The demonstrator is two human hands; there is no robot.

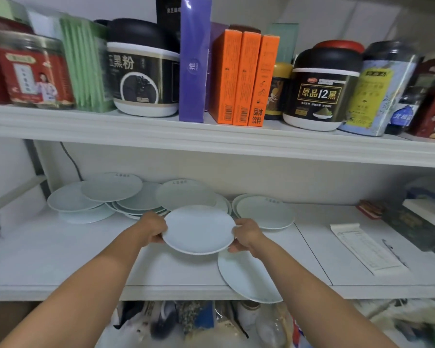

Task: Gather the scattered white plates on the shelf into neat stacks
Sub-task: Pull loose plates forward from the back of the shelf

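Just below the middle of the frame, a white plate (pixel 199 229) is held level above the lower shelf (pixel 60 259), gripped at its two opposite edges. At the plate's left edge the left hand (pixel 154 228) is clamped on the rim, and at its right edge the right hand (pixel 246 234) is clamped on the rim as well, fingers curled under.

Under the held plate's lower right edge, a second plate (pixel 246 277) lies on the shelf and juts out past the front edge. Behind the held plate, a loose pile of plates (pixel 181 194) sits overlapped and uneven in the centre. To the left, two more overlapping plates (pixel 91 194) rest tilted on one another. To the right, a small stack (pixel 266 212) lies flat near the right hand.

Further right on the lower shelf lies a long paper slip (pixel 362 249), with boxes (pixel 422 217) at the frame's right edge. On the upper shelf (pixel 211 139) stand jars, three orange boxes (pixel 244 79), and a tall purple box (pixel 194 61).
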